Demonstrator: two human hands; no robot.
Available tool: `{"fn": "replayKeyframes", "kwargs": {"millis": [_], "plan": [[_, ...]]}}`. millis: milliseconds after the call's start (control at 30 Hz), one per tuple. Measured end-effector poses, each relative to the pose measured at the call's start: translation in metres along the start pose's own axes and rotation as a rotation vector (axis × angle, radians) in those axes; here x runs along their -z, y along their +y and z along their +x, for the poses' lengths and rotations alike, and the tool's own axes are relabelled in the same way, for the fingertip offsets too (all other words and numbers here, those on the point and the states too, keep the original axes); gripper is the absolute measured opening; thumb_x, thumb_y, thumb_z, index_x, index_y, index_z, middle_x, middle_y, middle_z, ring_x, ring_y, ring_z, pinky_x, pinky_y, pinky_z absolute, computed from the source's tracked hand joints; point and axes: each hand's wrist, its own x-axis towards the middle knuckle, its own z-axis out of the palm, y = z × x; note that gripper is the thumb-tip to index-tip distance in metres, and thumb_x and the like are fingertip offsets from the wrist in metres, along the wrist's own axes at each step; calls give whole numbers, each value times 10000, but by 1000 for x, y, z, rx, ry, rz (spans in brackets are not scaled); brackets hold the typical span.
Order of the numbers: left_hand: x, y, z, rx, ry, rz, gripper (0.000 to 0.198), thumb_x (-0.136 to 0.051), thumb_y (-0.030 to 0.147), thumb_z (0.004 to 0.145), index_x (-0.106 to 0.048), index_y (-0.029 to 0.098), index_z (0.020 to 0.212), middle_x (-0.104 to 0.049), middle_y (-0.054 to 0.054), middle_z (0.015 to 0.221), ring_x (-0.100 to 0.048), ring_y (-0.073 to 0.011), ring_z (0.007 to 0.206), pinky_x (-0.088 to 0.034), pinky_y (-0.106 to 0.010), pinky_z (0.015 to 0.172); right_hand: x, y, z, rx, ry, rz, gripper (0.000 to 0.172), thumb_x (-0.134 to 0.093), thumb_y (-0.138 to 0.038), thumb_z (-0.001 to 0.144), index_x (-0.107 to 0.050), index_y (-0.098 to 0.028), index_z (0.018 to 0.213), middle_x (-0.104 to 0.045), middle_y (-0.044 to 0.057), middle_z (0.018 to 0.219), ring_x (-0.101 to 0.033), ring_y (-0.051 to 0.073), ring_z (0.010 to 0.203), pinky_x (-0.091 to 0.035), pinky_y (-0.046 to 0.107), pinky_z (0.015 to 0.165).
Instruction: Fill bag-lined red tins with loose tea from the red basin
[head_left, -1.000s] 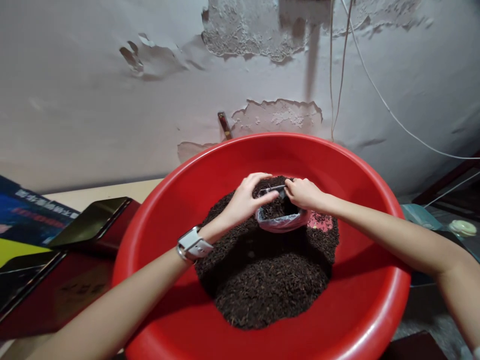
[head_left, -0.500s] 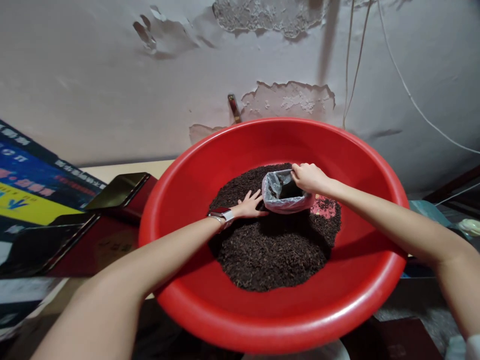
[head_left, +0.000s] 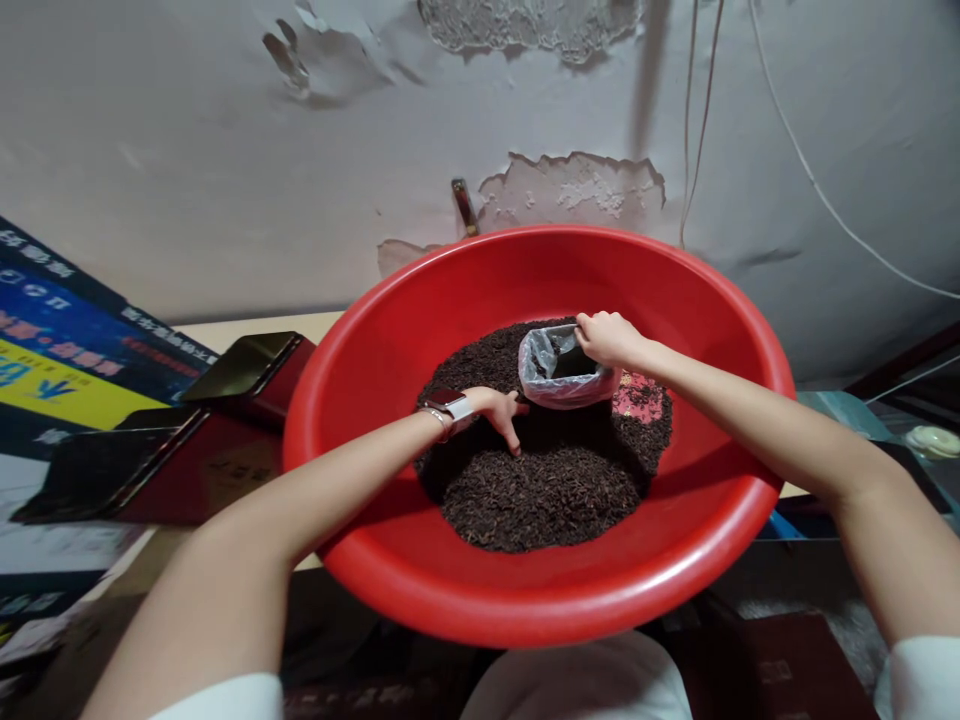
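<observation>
While my right hand [head_left: 606, 338] pinches the far right edge of the clear plastic bag [head_left: 556, 367], its fingers closed on the rim, the bag sits upright on the heap of dark loose tea leaves [head_left: 551, 470] with its mouth held open toward me. It stands at the far side of the heap, inside the big red plastic basin [head_left: 525, 590], and some of the dark leaves already lie in it. My left hand [head_left: 496, 410] is just to the near left of the bag, not touching it; the fingers point down and curl loosely into the leaves, tips buried (I can't tell whether they have gathered anything). A watch with a pale strap [head_left: 448, 406] sits on that wrist. Just right of the bag, a red printed packet [head_left: 639, 397] lies half under the leaves. Left of the basin, dark red tin boxes [head_left: 187, 440] rest on the table, well apart from both hands. Behind it is a peeling wall [head_left: 300, 150].
</observation>
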Motion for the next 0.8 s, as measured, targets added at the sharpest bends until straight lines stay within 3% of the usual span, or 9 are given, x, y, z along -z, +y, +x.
{"fn": "replayKeyframes", "kwargs": {"millis": [100, 233, 367, 500, 667, 800], "plan": [[4, 18, -8, 50, -234, 25, 1154, -874, 487, 321, -515, 148, 1364, -406, -222, 1473, -424, -397, 1321, -367, -433, 1072, -1, 0, 1, 5, 1, 1, 415, -282, -289, 970, -582, -98, 1184, -654, 211, 1122, -638, 313, 1005, -458, 385, 793], [-1, 25, -11, 53, -359, 33, 1311, -911, 401, 168, -478, 231, 1395, -504, -178, 1413, -510, -394, 1248, -492, -432, 938, -2, 1, 2, 2, 1, 0, 421, -288, -294, 969, -582, -88, 1190, -653, 213, 1116, -634, 314, 1004, -449, 375, 783], [-11, 26, -9, 125, -263, 4, 1179, -916, 335, 173, -582, 243, 1300, -598, -177, 1311, -610, -422, 1098, -570, -410, 719, -2, 2, 3, 2, -7, -2, 423, -291, -297, 971, -581, -85, 1194, -648, 220, 1117, -629, 316, 1004, -444, 379, 782], [-9, 32, -11, 111, -347, 66, 1052, -881, 189, 200, -642, 219, 1224, -622, -168, 1281, -590, -426, 1121, -546, -448, 818, -2, 3, 4, 6, -6, -9, 417, -292, -292, 970, -586, -84, 1181, -651, 221, 1110, -635, 317, 984, -442, 380, 771], [16, 43, -30, -31, -381, -140, 658, -821, 219, 290, -735, 265, 941, -735, -33, 1010, -629, -341, 1018, -523, -393, 839, -4, 3, 6, 9, -14, -18, 423, -295, -296, 967, -582, -83, 1193, -650, 217, 1115, -633, 307, 980, -439, 381, 784], [51, 55, -59, -316, -291, -316, 467, -797, 332, 463, -706, 266, 916, -706, 44, 949, -606, -269, 1030, -464, -319, 907, -3, 2, 4, 1, -18, -19, 433, -283, -297, 969, -576, -85, 1207, -646, 219, 1120, -628, 308, 978, -433, 382, 786]]}}
